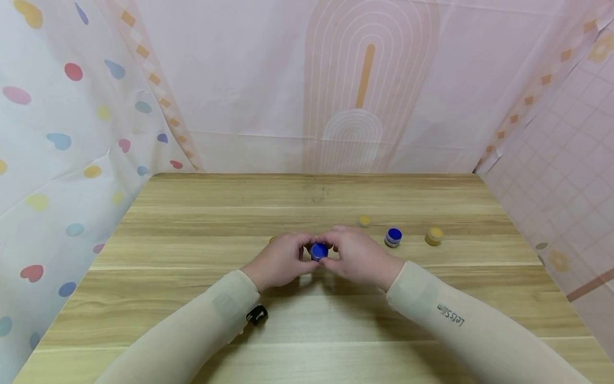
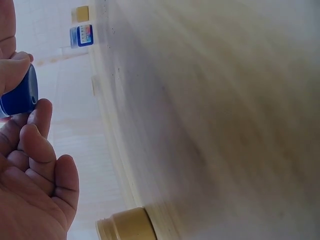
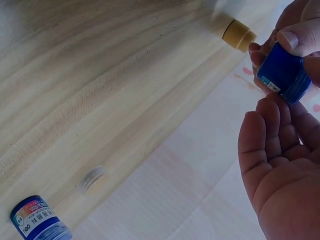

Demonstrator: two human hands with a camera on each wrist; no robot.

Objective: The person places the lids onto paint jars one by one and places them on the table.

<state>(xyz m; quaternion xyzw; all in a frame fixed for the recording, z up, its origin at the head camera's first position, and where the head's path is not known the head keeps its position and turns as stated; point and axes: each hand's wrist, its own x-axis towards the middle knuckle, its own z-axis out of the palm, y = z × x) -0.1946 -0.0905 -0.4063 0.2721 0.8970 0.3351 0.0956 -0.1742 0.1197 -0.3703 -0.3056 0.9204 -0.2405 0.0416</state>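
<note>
Near the middle of the table, a small blue paint jar is held between both hands, off the tabletop in the wrist views. My left hand pinches it from the left with thumb and fingers. From the right, my right hand grips the same jar by its fingertips. The jar's blue body shows a small label in the right wrist view. Behind the left hand, a yellow jar stands open-topped or capped, I cannot tell which; the head view mostly hides it.
Right of the hands stand another blue paint jar with a printed label and a yellow jar. A yellow lid with a clear rim lies farther back. A black clip-like piece is at the left sleeve. Patterned cloth walls border the wooden table.
</note>
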